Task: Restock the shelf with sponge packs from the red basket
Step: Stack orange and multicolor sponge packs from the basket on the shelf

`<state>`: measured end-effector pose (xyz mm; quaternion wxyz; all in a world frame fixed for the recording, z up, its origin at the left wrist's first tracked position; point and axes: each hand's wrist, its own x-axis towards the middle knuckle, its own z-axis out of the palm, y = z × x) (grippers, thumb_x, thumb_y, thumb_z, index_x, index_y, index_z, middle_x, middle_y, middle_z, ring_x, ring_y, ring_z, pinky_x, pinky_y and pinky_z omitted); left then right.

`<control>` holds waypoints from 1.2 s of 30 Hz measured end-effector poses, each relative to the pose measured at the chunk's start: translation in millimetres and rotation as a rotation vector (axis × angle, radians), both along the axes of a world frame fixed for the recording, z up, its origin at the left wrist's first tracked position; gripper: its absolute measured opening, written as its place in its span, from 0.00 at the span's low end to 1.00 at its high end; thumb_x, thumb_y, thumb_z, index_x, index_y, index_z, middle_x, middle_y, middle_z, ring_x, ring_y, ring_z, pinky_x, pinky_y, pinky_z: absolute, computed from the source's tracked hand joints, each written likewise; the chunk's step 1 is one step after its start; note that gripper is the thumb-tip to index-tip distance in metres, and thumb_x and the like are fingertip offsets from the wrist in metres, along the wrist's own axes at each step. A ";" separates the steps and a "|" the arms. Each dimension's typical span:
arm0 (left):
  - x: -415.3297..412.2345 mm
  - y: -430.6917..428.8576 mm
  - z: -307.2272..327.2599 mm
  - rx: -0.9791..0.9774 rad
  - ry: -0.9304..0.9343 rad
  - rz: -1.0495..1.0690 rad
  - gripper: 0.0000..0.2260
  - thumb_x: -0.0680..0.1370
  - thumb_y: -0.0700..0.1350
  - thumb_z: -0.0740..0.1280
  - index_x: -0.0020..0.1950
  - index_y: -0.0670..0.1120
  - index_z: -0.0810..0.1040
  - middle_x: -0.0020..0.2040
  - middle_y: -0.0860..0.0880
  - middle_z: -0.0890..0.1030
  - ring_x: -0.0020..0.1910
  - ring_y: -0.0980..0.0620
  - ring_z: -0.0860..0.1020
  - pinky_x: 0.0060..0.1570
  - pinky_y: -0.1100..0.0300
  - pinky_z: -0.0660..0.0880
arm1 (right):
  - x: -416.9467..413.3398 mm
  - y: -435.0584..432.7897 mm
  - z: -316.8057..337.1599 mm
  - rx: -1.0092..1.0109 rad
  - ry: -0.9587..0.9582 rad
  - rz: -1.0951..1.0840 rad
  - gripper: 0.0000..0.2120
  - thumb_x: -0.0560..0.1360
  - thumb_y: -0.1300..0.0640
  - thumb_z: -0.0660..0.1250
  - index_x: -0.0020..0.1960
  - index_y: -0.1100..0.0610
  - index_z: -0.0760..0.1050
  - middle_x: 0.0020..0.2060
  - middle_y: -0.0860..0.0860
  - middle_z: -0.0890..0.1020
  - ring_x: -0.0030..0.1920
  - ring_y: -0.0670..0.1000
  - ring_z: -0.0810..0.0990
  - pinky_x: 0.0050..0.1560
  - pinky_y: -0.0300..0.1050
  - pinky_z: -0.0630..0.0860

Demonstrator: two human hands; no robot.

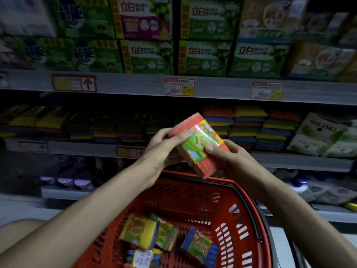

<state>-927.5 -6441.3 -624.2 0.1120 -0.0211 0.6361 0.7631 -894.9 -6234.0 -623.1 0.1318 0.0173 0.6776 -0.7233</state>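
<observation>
Red sponge pack (pixel 199 144), banded with a green-and-orange label, held tilted in mid-air between both hands. Left hand (pixel 160 149) gripping its upper end; right hand (pixel 229 157) gripping the lower side, thumb on the label. Directly beneath the hands, the red basket (pixel 193 198), with more packs lying loose on its bottom: a yellow pack (pixel 139 231), a blue pack (pixel 201 246). Beyond the hands, at about their height, the shelf (pixel 289 161) with stacked sponges (pixel 249 128) in red, yellow, blue and green, tallest past the right hand. Probably best from here: level the pack flat, turn it to match the stacks, then slide it onto a lower stack rather than drop it. Keep the grip light, since foam likely squashes and the wrapper looks slick.
</observation>
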 end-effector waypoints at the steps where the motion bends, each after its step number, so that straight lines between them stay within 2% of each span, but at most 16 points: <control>1: -0.4 -3.4 0.3 -0.051 0.009 0.000 0.35 0.61 0.56 0.83 0.64 0.49 0.78 0.54 0.46 0.86 0.48 0.48 0.86 0.53 0.49 0.83 | -0.2 0.0 0.0 0.023 0.024 -0.019 0.26 0.67 0.51 0.78 0.64 0.54 0.78 0.55 0.56 0.86 0.53 0.56 0.87 0.47 0.48 0.83; 4: -1.9 -14.3 -1.1 -0.168 0.049 -0.091 0.35 0.59 0.57 0.84 0.65 0.54 0.79 0.57 0.48 0.86 0.56 0.47 0.85 0.63 0.47 0.78 | 0.7 1.7 -0.2 0.063 0.098 -0.107 0.28 0.64 0.50 0.80 0.63 0.52 0.79 0.56 0.55 0.86 0.54 0.57 0.87 0.56 0.59 0.83; 6: 1.1 -16.6 -1.3 -0.171 0.028 -0.155 0.33 0.62 0.53 0.84 0.65 0.52 0.79 0.56 0.47 0.87 0.56 0.47 0.85 0.65 0.46 0.77 | 2.2 3.2 0.4 0.058 0.126 -0.134 0.27 0.65 0.49 0.78 0.64 0.50 0.79 0.56 0.54 0.85 0.54 0.57 0.87 0.58 0.62 0.82; 10: 7.8 -15.4 1.5 -0.131 0.002 -0.171 0.29 0.65 0.48 0.82 0.64 0.47 0.79 0.55 0.46 0.87 0.54 0.46 0.86 0.63 0.46 0.79 | 6.7 -0.6 -0.9 0.003 0.137 -0.120 0.24 0.73 0.45 0.72 0.68 0.47 0.76 0.60 0.53 0.84 0.55 0.54 0.87 0.51 0.52 0.84; 14: 7.9 -14.9 0.6 -0.105 -0.007 -0.168 0.28 0.66 0.48 0.82 0.64 0.47 0.80 0.55 0.45 0.87 0.55 0.44 0.86 0.62 0.46 0.79 | 11.2 -5.3 -2.6 0.033 0.165 -0.136 0.20 0.77 0.43 0.67 0.68 0.44 0.75 0.58 0.50 0.85 0.54 0.52 0.87 0.52 0.51 0.85; 17: 9.5 -14.2 0.6 -0.116 0.000 -0.164 0.27 0.67 0.49 0.82 0.63 0.46 0.81 0.55 0.45 0.87 0.55 0.45 0.86 0.61 0.47 0.80 | 11.7 -9.1 -4.7 0.026 0.150 -0.145 0.19 0.78 0.45 0.68 0.67 0.48 0.76 0.58 0.53 0.85 0.55 0.54 0.87 0.50 0.51 0.85; 21: 7.2 -9.8 4.4 -0.073 0.019 -0.051 0.30 0.64 0.52 0.79 0.64 0.45 0.80 0.56 0.44 0.86 0.54 0.46 0.86 0.58 0.49 0.81 | 7.8 -13.8 -7.3 -0.036 0.087 -0.186 0.20 0.77 0.45 0.71 0.65 0.54 0.77 0.59 0.56 0.85 0.56 0.56 0.87 0.53 0.56 0.83; 23: 7.1 -8.3 5.3 -0.015 -0.005 0.049 0.33 0.63 0.56 0.78 0.66 0.46 0.79 0.57 0.44 0.86 0.51 0.48 0.86 0.53 0.50 0.83 | 4.9 -15.4 -8.1 -0.087 0.057 -0.233 0.22 0.76 0.45 0.73 0.64 0.56 0.76 0.60 0.57 0.84 0.56 0.56 0.86 0.55 0.59 0.83; 27: 23.9 -8.8 -0.1 -0.004 -0.091 0.189 0.31 0.64 0.66 0.76 0.62 0.51 0.80 0.56 0.49 0.86 0.56 0.50 0.85 0.55 0.48 0.81 | 0.5 -22.9 -7.4 -0.165 -0.006 -0.309 0.22 0.76 0.46 0.73 0.64 0.57 0.74 0.60 0.57 0.83 0.57 0.56 0.86 0.50 0.56 0.84; 29: 34.5 -7.2 -4.6 -0.018 -0.097 0.215 0.33 0.64 0.64 0.77 0.64 0.51 0.77 0.57 0.50 0.85 0.56 0.52 0.84 0.54 0.48 0.83 | -1.9 -29.5 -6.6 -0.197 -0.033 -0.336 0.21 0.77 0.47 0.72 0.64 0.58 0.74 0.58 0.58 0.84 0.55 0.56 0.87 0.51 0.56 0.84; 32: 45.5 -2.8 -5.6 -0.051 -0.054 0.223 0.32 0.69 0.58 0.77 0.70 0.53 0.71 0.53 0.53 0.85 0.55 0.57 0.84 0.54 0.50 0.83 | -5.3 -38.7 -5.1 -0.254 -0.053 -0.365 0.21 0.77 0.47 0.72 0.64 0.58 0.73 0.57 0.59 0.85 0.54 0.57 0.87 0.58 0.56 0.82; 36: 50.9 -0.3 -6.6 -0.080 -0.031 0.194 0.33 0.70 0.56 0.78 0.72 0.56 0.68 0.60 0.51 0.82 0.57 0.56 0.83 0.55 0.49 0.83 | -4.2 -48.6 -6.4 -0.254 -0.046 -0.368 0.22 0.76 0.48 0.73 0.64 0.59 0.73 0.58 0.58 0.85 0.56 0.54 0.87 0.63 0.54 0.80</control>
